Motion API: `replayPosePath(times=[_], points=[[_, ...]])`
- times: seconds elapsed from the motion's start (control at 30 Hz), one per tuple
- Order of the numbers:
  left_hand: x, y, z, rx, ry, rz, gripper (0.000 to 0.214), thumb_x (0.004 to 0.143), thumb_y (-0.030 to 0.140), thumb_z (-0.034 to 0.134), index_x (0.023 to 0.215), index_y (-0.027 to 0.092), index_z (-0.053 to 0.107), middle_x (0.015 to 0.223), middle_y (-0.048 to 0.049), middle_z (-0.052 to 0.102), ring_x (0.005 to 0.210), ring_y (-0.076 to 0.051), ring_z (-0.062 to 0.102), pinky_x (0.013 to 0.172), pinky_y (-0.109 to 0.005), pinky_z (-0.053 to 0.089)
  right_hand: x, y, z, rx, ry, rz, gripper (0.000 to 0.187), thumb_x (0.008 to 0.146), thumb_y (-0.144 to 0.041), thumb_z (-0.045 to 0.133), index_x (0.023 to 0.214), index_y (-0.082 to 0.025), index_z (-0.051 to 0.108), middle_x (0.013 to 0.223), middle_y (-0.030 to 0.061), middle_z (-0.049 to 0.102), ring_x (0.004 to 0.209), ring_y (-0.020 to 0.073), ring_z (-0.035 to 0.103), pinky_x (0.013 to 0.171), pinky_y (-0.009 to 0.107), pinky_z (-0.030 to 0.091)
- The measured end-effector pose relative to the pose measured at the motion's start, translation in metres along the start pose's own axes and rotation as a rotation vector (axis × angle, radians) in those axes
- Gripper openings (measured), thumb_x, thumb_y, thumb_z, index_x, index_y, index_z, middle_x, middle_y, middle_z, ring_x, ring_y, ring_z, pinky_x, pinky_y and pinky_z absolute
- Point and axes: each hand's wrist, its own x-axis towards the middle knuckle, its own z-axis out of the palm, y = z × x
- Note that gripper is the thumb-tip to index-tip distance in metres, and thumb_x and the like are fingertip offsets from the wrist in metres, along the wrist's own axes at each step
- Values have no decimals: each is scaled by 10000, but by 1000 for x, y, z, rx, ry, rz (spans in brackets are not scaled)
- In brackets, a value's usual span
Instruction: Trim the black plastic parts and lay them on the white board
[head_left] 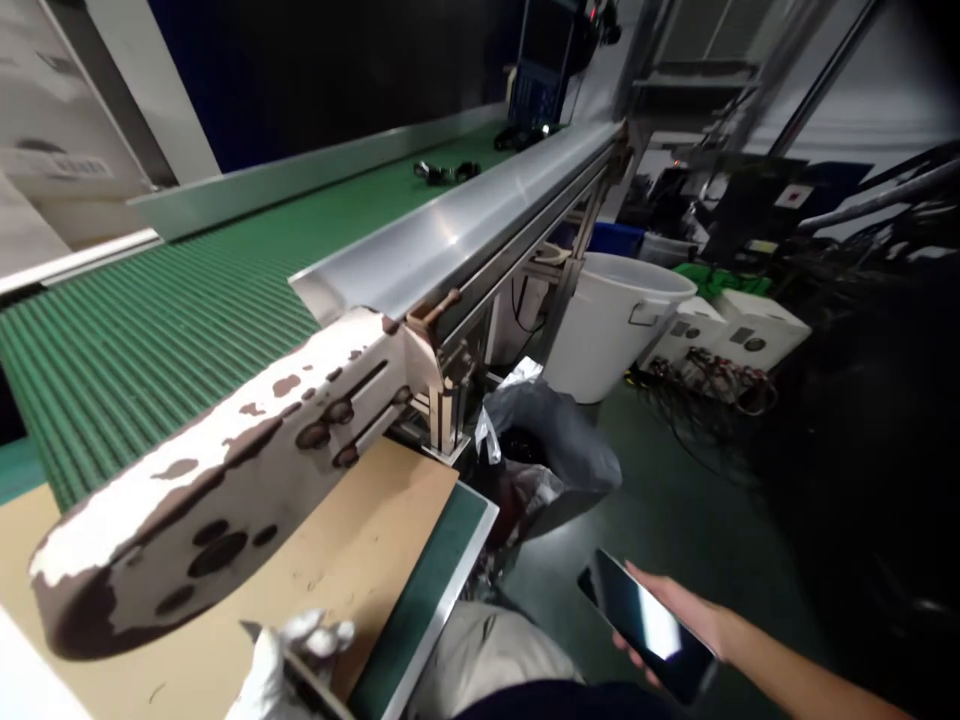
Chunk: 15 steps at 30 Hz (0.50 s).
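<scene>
Evidently, the slim, pointed, dull-toned tool [319, 685] at the bottom left of the frame, over the tan cardboard sheet [382, 520], should be light and stiff; its exact kind is too blurred to tell. The shaft looks the sensible place to take hold, well behind the tip, which may be sharp. The white-gloved left hand [264, 675] is curled, the shaft pinched between thumb and fingers, and the covering may dull its feel for so thin a thing. Toward the lower right, above the dark green floor [675, 510], is the flat, black, rectangular phone [630, 600] with a glossy face: probably light, rigid, slick on that face and fragile if dropped, so its long edges seem the best hold. The bare right hand [697, 615] is partly closed about it, what looks like the thumb along the upper edge, fingertips showing at the lower one.
</scene>
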Motion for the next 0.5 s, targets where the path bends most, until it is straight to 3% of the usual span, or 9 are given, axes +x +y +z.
replayPosePath(times=[0.07,0.2,0.5], points=[[1,0,0,15,35,-9,439,627,581,765,668,156,664,478,47,602,553,-138,647,648,-222,558,13,-2,3,112,-31,-34,724,824,-768,281,939,-155,648,903,85,697,760,201,656,744,409,503],[-1,0,1,18,62,11,380,653,512,765,716,148,672,551,36,634,593,-145,649,677,-253,568,30,-15,7,238,-78,-110,625,857,-688,386,1106,-154,596,1096,99,659,932,224,635,860,445,466],[-5,0,0,1,38,44,325,714,458,741,729,142,666,594,27,642,577,-144,632,644,-276,572,26,-29,7,230,-139,-177,589,861,-652,432,1119,-148,596,1145,109,646,1001,243,620,923,471,428]])
